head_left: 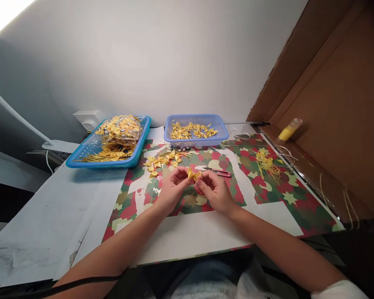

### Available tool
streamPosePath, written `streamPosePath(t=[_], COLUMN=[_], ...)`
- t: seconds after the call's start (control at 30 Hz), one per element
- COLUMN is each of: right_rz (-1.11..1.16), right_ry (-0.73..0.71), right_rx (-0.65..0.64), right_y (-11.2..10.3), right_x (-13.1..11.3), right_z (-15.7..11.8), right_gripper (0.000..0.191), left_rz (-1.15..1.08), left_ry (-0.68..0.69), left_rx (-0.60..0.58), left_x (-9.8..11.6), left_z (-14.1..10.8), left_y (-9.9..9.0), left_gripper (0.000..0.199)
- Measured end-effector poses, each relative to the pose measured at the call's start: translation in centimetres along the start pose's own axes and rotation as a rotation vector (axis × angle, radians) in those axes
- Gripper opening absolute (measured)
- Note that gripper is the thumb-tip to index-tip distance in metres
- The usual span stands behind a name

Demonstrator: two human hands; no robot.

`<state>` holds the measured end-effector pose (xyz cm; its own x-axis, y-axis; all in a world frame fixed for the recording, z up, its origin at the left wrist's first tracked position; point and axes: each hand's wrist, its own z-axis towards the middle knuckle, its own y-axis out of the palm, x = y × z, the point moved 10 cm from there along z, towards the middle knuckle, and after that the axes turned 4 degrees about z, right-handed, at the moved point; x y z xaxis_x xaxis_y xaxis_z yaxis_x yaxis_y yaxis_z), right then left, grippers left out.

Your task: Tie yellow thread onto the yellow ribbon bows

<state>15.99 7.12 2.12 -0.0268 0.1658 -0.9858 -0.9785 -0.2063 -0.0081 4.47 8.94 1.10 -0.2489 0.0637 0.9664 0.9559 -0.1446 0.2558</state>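
A small golden ribbon bow (193, 175) is pinched between the fingertips of both hands, just above the patterned table cover. My left hand (173, 187) has thumb and fingers closed on the bow's left side. Its right side is in the grip of my right hand (216, 191), which partly covers it. Right behind my right hand lie pink-handled thread snips (223, 172). Several loose golden bows (165, 160) with wire stems lie beyond my left hand. Past them, a few silvery beads (182, 148) sit near the basket.
A blue basket (148, 128) at left holds bagged and stemmed golden bows. A periwinkle basket (197, 117) with more bows stands against the wall. Yellow thread scraps (267, 164) lie at right, near a yellow-filled bottle (289, 129) by the cardboard panel (333, 108).
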Motion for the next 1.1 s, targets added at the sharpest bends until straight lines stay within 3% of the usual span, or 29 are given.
streamPosePath(t=[0.23,0.57,0.67,0.73,0.83,0.9,1.1], right_rz=[-0.215,-0.126,-0.105,-0.142,-0.298,-0.45,-0.785], right_ry=[-0.118,-0.085,-0.069,-0.092,-0.209,-0.34,-0.684], right_rx=[0.085,0.095,0.091,0.117,0.204,0.267,0.308], right_y=[-1.0,-1.5,-1.5,-1.7,-2.3,-2.4,-0.9], right_x=[-1.9,-1.2,-0.8,-0.9,-2.0,-3.2,-6.0], right_z=[-0.1,0.0,0.0,0.0,-0.3,-0.8,-2.4], right_gripper=[0.014,0.006,0.006,0.007,0.007,0.008,0.016], left_rz=[0.098,0.206,0.389,0.633,1.001,1.161,1.401], left_ry=[0.091,0.141,0.24,0.369,0.604,0.693,0.749], left_rx=[-0.042,-0.132,-0.132,-0.047,0.103,0.097,0.07], left_x=[0.9,0.1,0.9,2.4,4.9,5.4,4.7], left_z=[-0.4,-0.4,-0.6,-1.0,-2.3,-2.9,-3.3], left_y=[0.7,1.3,1.5,1.4,2.0,3.0,4.0], left_gripper=[0.031,0.027,0.017,0.011,0.013,0.019,0.024])
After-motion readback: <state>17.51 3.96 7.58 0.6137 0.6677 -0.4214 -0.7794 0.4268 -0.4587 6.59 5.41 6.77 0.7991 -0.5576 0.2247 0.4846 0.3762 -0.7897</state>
